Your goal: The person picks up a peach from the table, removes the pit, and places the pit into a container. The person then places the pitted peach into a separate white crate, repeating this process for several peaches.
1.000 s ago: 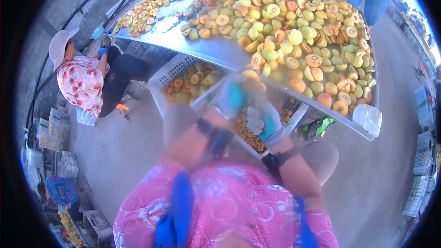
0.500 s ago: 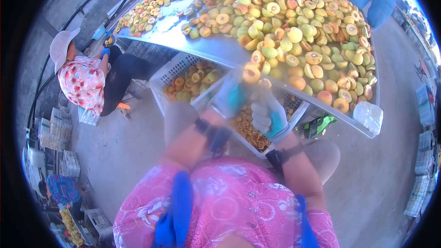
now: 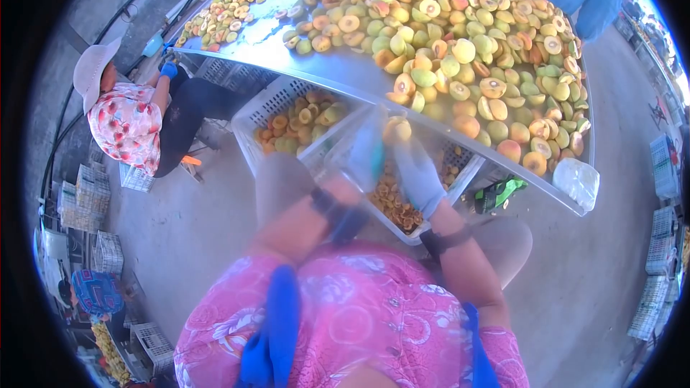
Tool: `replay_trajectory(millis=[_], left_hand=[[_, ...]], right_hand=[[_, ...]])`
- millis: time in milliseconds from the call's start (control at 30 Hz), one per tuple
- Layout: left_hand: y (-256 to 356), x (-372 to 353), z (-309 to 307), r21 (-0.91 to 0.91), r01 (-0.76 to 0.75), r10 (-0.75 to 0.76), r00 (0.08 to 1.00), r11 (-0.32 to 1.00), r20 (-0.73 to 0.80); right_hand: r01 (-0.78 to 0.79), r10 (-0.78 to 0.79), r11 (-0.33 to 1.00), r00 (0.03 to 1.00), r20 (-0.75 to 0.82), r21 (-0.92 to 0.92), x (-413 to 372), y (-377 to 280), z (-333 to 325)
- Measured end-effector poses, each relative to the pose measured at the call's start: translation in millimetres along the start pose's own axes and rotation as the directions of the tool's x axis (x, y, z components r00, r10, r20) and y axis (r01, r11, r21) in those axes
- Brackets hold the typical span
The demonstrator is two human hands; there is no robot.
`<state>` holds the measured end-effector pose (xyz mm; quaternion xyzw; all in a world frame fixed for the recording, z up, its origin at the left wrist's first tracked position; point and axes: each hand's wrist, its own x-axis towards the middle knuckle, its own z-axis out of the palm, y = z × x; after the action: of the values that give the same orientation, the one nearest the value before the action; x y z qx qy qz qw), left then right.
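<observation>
A yellow peach (image 3: 397, 130) is held up at the table's front edge, between my gloved hands; motion smears its outline. My left hand (image 3: 364, 152), in a pale glove with a teal patch, is closed against its left side, the fingers badly blurred. From below, my right hand (image 3: 418, 172) reaches up in a pale glove, its fingertips closed on the peach. Beneath the hands stands a white crate (image 3: 408, 238) of small brownish-yellow fruit pieces or pits. Halved peaches (image 3: 460, 72) are heaped on the metal table (image 3: 334, 75) just beyond.
Another white crate (image 3: 248, 133) holds peach halves at the left under the table. A clear plastic-wrapped block (image 3: 576, 183) sits at the table's right corner, with a green-and-black bag (image 3: 497, 194) below. A seated co-worker (image 3: 129, 118) is at left; a standing person (image 3: 589, 0) is at far right.
The peach has dropped slightly toward my right fingertips. My right hand has gone from a curled grip to longer, straighter fingers, and my left hand has blurred more.
</observation>
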<state>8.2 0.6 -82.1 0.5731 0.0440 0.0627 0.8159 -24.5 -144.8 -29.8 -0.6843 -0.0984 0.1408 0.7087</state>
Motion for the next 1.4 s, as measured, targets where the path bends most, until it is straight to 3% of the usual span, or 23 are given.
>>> replay_trajectory(millis=[100, 133, 200, 233, 300, 367, 433, 500, 533, 633, 700, 833, 900, 1033, 1100, 1167, 1300, 1333, 1400], left_hand=[[18, -14, 15, -0.114, 0.096, -0.095, 0.995, 0.989, 0.016], [6, -10, 15, -0.113, 0.097, -0.096, 0.995, 0.989, 0.015], [-25, 0, 12, -0.138, 0.002, -0.024, 0.987, 0.99, -0.158], [-9, -5, 19, -0.136, 0.004, -0.026, 0.987, 0.991, -0.159], [22, -14, 33, -0.458, 0.152, -0.167, 0.986, 0.876, 0.007], [28, -16, 38, -0.449, 0.144, -0.189, 0.98, 0.882, -0.057], [29, -14, 35, -0.44, 0.133, -0.206, 0.971, 0.888, -0.124], [31, -9, 24, -0.382, 0.194, -0.205, 0.979, 0.903, 0.012], [32, -9, 25, -0.38, 0.195, -0.206, 0.978, 0.904, 0.012], [37, -8, 33, -0.366, 0.202, -0.239, 0.969, 0.908, -0.06], [37, -13, 40, -0.226, 0.082, -0.126, 0.975, 0.971, -0.185], [54, -20, 45, -0.211, 0.0, -0.038, 0.983, 0.978, -0.177], [85, -25, 40, -0.221, 0.226, -0.19, 0.967, 0.949, 0.171], [66, -9, 22, -0.057, 0.183, -0.175, 0.977, 0.981, 0.12], [65, -8, 20, 0.073, 0.084, -0.096, 0.98, 0.994, 0.173], [70, -11, 21, 0.049, 0.129, -0.136, 0.977, 0.99, 0.162], [79, -12, 22, 0.059, 0.198, -0.204, 0.968, 0.978, 0.144], [75, -9, 20, 0.059, 0.198, -0.204, 0.968, 0.979, 0.145], [54, -2, 10, 0.266, 0.048, -0.088, 0.986, 0.963, 0.139]], right_hand=[[-0.12, 0.12, 0.993, 0.993, 0.015, -0.008, -3, -13, 0], [-0.078, 0.079, 0.996, 0.997, 0.014, -0.046, -1, -7, 0], [-0.038, 0.04, 0.996, 0.999, 0.015, -0.082, 2, 4, 0], [0.036, -0.034, 0.994, 0.999, 0.019, -0.106, 4, 9, 0], [0.111, -0.109, 0.985, 0.994, 0.02, -0.129, 6, 11, -2], [-0.041, 0.052, 0.991, 0.995, 0.087, -0.125, 6, 8, -5], [-0.08, 0.089, 0.992, 0.992, 0.087, -0.102, 5, 5, -4], [-0.12, 0.127, 0.99, 0.988, 0.09, -0.078, 3, 2, -3], [-0.147, 0.154, 0.987, 0.981, 0.119, -0.071, 2, 1, -3], [-0.159, 0.164, 0.986, 0.977, 0.138, -0.045, 4, 12, 0], [-0.146, 0.148, 0.989, 0.981, 0.123, -0.025, 4, 14, 0], [-0.237, 0.218, 0.969, 0.953, 0.212, 0.067, -4, -10, -4], [-0.288, 0.257, 0.954, 0.932, 0.257, 0.088, -7, -13, -6], [-0.32, 0.258, 0.933, 0.914, 0.312, 0.167, -7, -5, -6], [-0.313, 0.25, 0.933, 0.919, 0.305, 0.178, -7, -2, -11], [-0.465, 0.282, 0.843, 0.809, 0.516, 0.269, -8, -4, -21], [-0.491, 0.319, 0.836, 0.798, 0.511, 0.244, -9, -10, -15], [-0.406, 0.271, 0.884, 0.848, 0.455, 0.231, -8, -7, -9], [-0.322, 0.221, 0.923, 0.891, 0.397, 0.21, -9, -4, -7]])
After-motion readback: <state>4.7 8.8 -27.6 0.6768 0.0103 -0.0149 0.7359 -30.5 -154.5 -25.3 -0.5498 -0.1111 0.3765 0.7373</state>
